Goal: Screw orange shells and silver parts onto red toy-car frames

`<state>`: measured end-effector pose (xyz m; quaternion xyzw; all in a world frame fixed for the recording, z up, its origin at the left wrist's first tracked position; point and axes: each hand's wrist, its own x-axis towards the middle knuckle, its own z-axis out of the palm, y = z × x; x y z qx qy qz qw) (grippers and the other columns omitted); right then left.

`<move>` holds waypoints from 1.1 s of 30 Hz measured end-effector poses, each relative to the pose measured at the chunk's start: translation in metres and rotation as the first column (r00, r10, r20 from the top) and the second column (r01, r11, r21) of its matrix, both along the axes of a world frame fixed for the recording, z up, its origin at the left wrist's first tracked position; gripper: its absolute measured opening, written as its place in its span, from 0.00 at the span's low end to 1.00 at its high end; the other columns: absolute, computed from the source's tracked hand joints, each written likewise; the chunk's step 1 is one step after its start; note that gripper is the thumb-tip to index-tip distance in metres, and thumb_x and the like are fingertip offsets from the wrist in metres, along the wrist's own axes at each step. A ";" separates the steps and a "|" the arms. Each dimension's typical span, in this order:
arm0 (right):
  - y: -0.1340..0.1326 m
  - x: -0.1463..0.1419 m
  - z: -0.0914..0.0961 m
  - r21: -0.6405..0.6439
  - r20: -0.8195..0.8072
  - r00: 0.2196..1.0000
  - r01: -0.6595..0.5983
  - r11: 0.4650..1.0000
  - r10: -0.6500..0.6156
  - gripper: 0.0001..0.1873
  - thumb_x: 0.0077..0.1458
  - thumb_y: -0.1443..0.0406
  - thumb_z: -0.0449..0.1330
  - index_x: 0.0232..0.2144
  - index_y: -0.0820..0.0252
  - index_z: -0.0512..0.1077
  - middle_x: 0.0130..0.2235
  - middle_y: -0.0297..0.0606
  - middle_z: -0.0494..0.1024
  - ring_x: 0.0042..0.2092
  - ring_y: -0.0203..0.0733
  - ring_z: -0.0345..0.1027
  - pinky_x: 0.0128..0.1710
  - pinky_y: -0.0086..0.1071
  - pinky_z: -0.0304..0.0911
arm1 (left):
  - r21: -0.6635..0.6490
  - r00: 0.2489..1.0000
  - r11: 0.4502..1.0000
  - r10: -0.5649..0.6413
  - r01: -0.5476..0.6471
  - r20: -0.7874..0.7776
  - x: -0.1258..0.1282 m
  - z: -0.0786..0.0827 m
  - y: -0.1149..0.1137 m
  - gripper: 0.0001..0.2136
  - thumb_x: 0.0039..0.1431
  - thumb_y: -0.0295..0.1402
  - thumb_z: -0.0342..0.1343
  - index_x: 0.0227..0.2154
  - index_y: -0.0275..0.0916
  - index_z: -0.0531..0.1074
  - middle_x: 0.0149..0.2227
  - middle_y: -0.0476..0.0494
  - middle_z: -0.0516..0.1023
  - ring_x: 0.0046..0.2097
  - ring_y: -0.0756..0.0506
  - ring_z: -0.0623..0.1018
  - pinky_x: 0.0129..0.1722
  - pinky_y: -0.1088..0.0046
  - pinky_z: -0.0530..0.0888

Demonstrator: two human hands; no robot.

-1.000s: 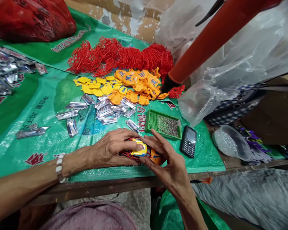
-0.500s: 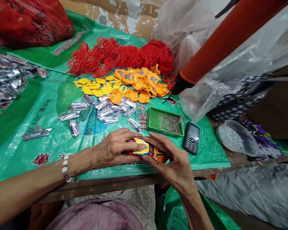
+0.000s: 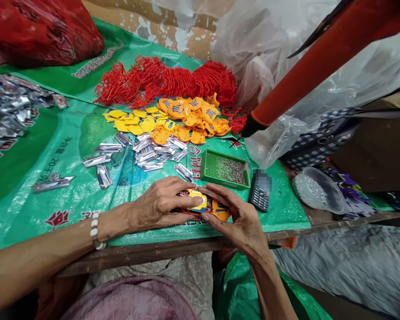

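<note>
Near the table's front edge, both my hands are closed around a small toy car [image 3: 200, 202] with yellow and orange body pieces and red bars. My left hand [image 3: 162, 202] grips its left end, the thumb lying over the yellow piece. My right hand [image 3: 238, 218] holds the other end, its thumb and fingers along the sides of the orange part [image 3: 222, 212]. The hands hide much of the car. Just beyond them lie silver parts [image 3: 149, 153], yellow pieces [image 3: 130, 120] and orange pieces [image 3: 193, 115], with red plastic frames [image 3: 180, 80] heaped behind.
A green basket [image 3: 206, 175] of small screws and a keypad phone [image 3: 260, 195] sit beyond my right hand. An orange-red tool [image 3: 306, 75] hangs at upper right. A clear bowl [image 3: 336, 195] stands at right, a red bag [image 3: 46, 35] and a silver heap [image 3: 6, 109] at left.
My view has shifted slightly, so the basket, phone and bowl appear a little further left. Both hands keep their hold on the toy car, with only slight finger movement.
</note>
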<state>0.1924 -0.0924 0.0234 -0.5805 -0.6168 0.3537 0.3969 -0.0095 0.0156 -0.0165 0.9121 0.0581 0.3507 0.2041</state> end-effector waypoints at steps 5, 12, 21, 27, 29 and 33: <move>0.001 -0.003 -0.004 0.019 -0.068 0.997 0.041 0.999 -0.040 0.31 0.54 0.63 0.67 0.58 0.53 0.64 0.54 0.42 0.77 0.56 0.46 0.72 0.60 0.47 0.66 | -0.016 1.000 0.999 0.027 -0.027 -0.007 0.002 0.004 -0.003 0.11 0.65 0.33 0.57 0.48 0.38 0.70 0.49 0.34 0.77 0.46 0.41 0.76 0.44 0.63 0.74; 0.000 -0.004 -0.011 0.128 0.005 0.999 0.042 0.991 -0.043 0.30 0.55 0.64 0.66 0.58 0.52 0.64 0.51 0.40 0.79 0.54 0.46 0.74 0.56 0.44 0.69 | -0.127 0.999 0.992 0.012 -0.017 -0.041 0.001 0.009 -0.009 0.14 0.65 0.32 0.57 0.51 0.38 0.66 0.52 0.34 0.75 0.50 0.41 0.75 0.47 0.62 0.73; 0.003 -0.005 -0.012 0.386 0.176 0.980 0.019 0.922 -0.093 0.29 0.52 0.69 0.67 0.56 0.52 0.68 0.49 0.38 0.81 0.53 0.43 0.74 0.58 0.43 0.68 | -0.107 0.999 0.993 0.046 -0.044 0.008 0.004 0.000 -0.011 0.16 0.62 0.31 0.60 0.51 0.38 0.67 0.51 0.32 0.76 0.51 0.39 0.76 0.48 0.58 0.74; 0.003 -0.003 -0.014 0.372 0.150 0.983 0.045 0.927 -0.108 0.30 0.51 0.68 0.67 0.56 0.50 0.69 0.48 0.37 0.81 0.53 0.43 0.75 0.58 0.41 0.69 | -0.061 0.997 0.996 0.062 -0.059 0.043 0.006 -0.002 -0.010 0.15 0.61 0.31 0.61 0.50 0.39 0.68 0.50 0.33 0.76 0.49 0.39 0.77 0.45 0.59 0.75; 0.003 -0.002 -0.014 0.360 0.142 0.984 0.049 0.932 -0.106 0.29 0.51 0.68 0.67 0.56 0.50 0.69 0.48 0.37 0.81 0.53 0.43 0.75 0.58 0.41 0.69 | -0.043 0.997 0.998 0.057 -0.055 0.052 0.008 0.000 -0.009 0.15 0.61 0.30 0.61 0.50 0.39 0.68 0.50 0.33 0.77 0.49 0.40 0.77 0.44 0.60 0.75; 0.005 -0.002 -0.014 0.390 0.129 0.987 0.034 0.920 -0.092 0.28 0.50 0.68 0.68 0.54 0.52 0.70 0.47 0.37 0.82 0.52 0.44 0.75 0.58 0.41 0.69 | -0.053 0.998 0.997 0.055 -0.053 0.036 0.007 0.005 -0.009 0.15 0.63 0.31 0.59 0.51 0.37 0.67 0.48 0.34 0.77 0.48 0.41 0.77 0.45 0.61 0.75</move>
